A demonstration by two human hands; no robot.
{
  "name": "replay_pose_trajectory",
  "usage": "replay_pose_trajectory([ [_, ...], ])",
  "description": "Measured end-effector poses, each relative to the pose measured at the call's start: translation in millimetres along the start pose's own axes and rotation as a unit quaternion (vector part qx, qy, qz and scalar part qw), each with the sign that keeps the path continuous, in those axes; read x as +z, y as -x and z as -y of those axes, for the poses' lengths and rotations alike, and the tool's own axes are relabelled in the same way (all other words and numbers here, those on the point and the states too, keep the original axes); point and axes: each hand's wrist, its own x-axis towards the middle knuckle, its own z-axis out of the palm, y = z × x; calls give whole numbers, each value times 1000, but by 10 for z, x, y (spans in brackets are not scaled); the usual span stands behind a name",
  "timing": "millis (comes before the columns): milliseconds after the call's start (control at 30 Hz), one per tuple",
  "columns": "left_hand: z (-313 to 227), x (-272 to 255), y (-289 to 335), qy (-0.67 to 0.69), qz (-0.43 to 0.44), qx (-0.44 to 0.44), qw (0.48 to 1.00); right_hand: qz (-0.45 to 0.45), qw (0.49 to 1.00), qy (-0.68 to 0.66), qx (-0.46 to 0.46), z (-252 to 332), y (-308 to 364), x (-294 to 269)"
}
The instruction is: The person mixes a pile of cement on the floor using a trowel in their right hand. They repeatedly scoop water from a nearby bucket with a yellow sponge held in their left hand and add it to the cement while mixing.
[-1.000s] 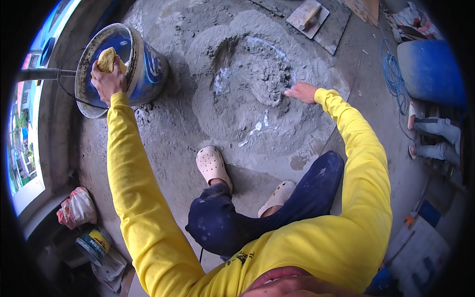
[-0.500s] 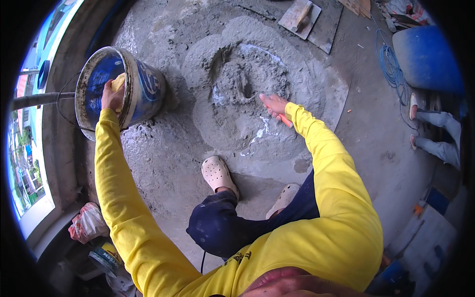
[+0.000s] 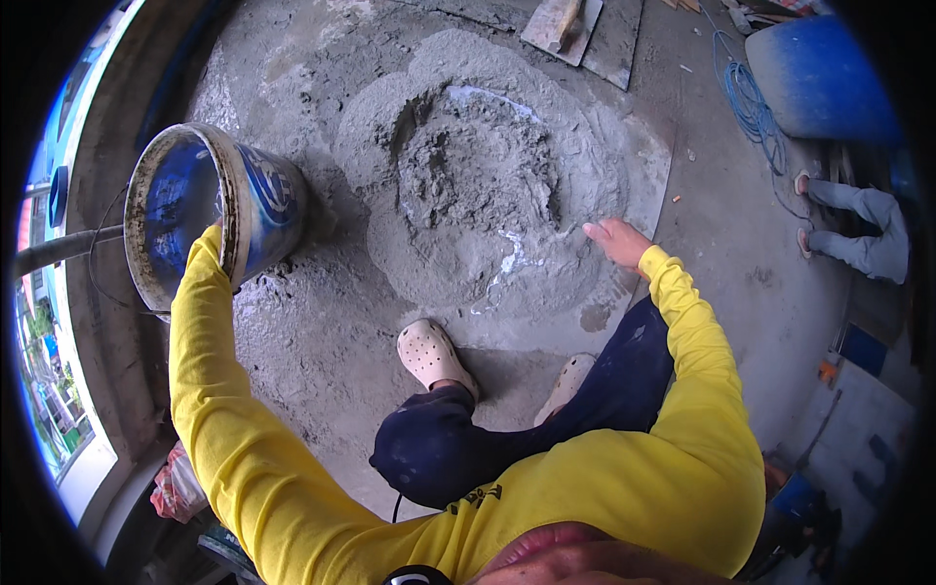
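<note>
My left hand (image 3: 216, 226) reaches into a blue bucket (image 3: 278, 200) lying tipped at the left, its mouth toward me. The sleeve cuff shows at the rim, and the fingers are hidden inside. At the right edge of a wide heap of wet grey mortar (image 3: 380, 161), my right hand (image 3: 619, 244) is closed, thumb forward. It grips a trowel, whose orange handle shows in the earlier frame; the hand now covers most of it, and its blade is hard to make out. White streaks (image 3: 517, 255) mark the mortar around a rough hollow.
A wooden float (image 3: 564, 27) rests on a board (image 3: 616, 44) at the far side. To the right are a coil of blue hose (image 3: 751, 107), a large blue drum (image 3: 819, 83) and another person's legs (image 3: 858, 229). A white-and-red bag (image 3: 177, 487) sits at the lower left.
My left hand has gone from showing at the bucket's mouth with a yellow object to being hidden inside. My right hand has moved right and back from the hollow to the heap's edge.
</note>
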Motion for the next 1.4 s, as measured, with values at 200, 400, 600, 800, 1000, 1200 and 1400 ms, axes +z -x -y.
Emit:
replay_pose_trajectory([
  [200,-267,-260,199,65,-79,80,992,77,909,-395,105,161,-580,370],
  [400,-460,-585,1125,127,-320,-8,939,1,997,22,-73,888,-1083,333],
  [600,-1094,-702,2007,276,-465,39,840,-92,930,329,-135,719,-624,191],
  [800,-2722,-92,2594,641,-191,243,702,-143,960,224,-84,94,156,-220],
  [1000,-4012,1092,1434,707,-77,234,663,-20,918,-394,-48,-557,543,268],
  [1200,-5002,1410,1137,669,48,149,726,-78,902,-418,-80,-652,503,762],
  [1400,-5408,1658,1026,616,2,191,764,14,851,-522,-59,-45,182,948],
])
